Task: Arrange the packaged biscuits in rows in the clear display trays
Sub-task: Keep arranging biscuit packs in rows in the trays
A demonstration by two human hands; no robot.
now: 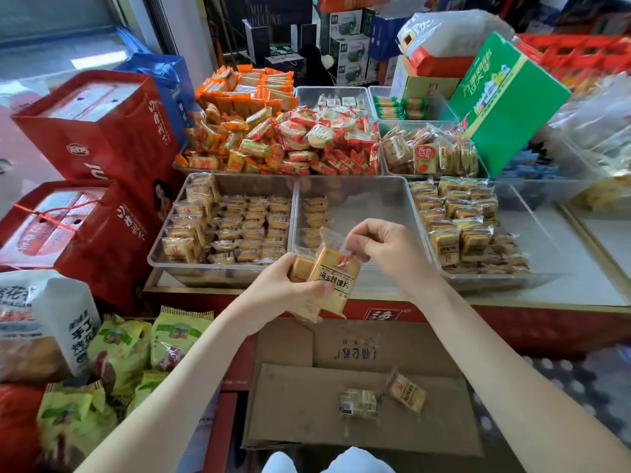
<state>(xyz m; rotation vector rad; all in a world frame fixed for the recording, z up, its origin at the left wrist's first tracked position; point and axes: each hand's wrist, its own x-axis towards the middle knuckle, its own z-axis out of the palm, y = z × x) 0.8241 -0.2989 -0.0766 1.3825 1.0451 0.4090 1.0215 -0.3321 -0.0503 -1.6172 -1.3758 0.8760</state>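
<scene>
Not much kit on this person tbh. Both arms are bare all the way: the slim left forearm [191, 370] and slim right forearm [495, 353] are uncovered from the wrist to the picture's edge. The bare left hand [283, 285] and bare right hand [382, 247] have slender fingers [360, 233], and the left thumbnail [328, 289] looks short and plain. Right at the bottom edge sit two pale bluish-white rounded fabric shapes [362, 462], knees or shoe tips, can't tell which.
</scene>
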